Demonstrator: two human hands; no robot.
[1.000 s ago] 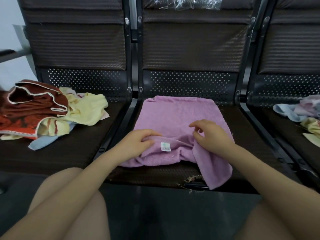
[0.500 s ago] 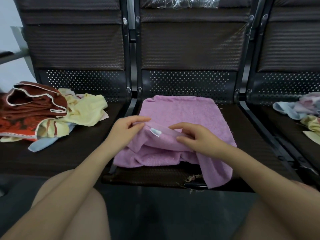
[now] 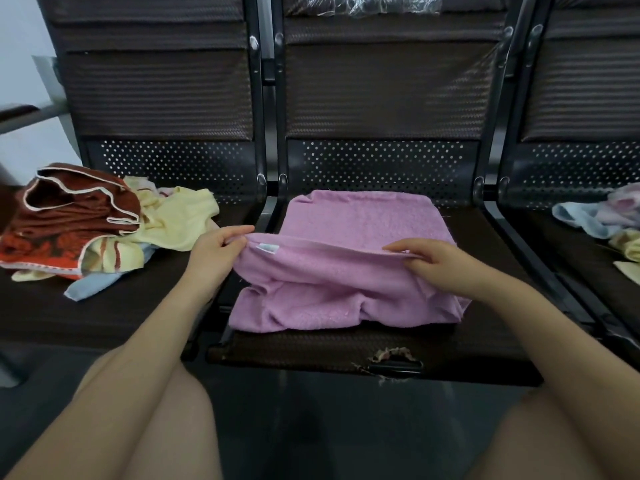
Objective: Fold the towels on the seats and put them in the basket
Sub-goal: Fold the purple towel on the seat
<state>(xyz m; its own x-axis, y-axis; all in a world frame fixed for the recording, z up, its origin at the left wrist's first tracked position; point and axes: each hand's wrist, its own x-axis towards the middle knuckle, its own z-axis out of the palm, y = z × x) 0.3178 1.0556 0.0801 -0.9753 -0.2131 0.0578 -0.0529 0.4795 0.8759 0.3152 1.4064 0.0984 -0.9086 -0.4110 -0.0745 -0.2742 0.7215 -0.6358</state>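
A pink towel [image 3: 360,223] lies on the middle seat [image 3: 311,351], its near half bunched up. My left hand [image 3: 214,251] pinches the left end of the towel's raised hem, beside a small white label [image 3: 267,248]. At the right end of the same hem, my right hand [image 3: 436,263] grips the cloth with thumb on top. The hem is stretched straight between both hands, lifted above the flat far half. No basket is in view.
A heap of towels, dark red [image 3: 72,209], yellow [image 3: 180,220] and light blue [image 3: 93,289], lies on the left seat. More pale towels [image 3: 595,220] sit on the right seat. Seat backs rise behind. The middle seat's front edge is torn [image 3: 391,356].
Both hands have lifted the near hem and moved apart, pulling it taut and carrying it toward the seat back. The hanging right corner has come up onto the seat.
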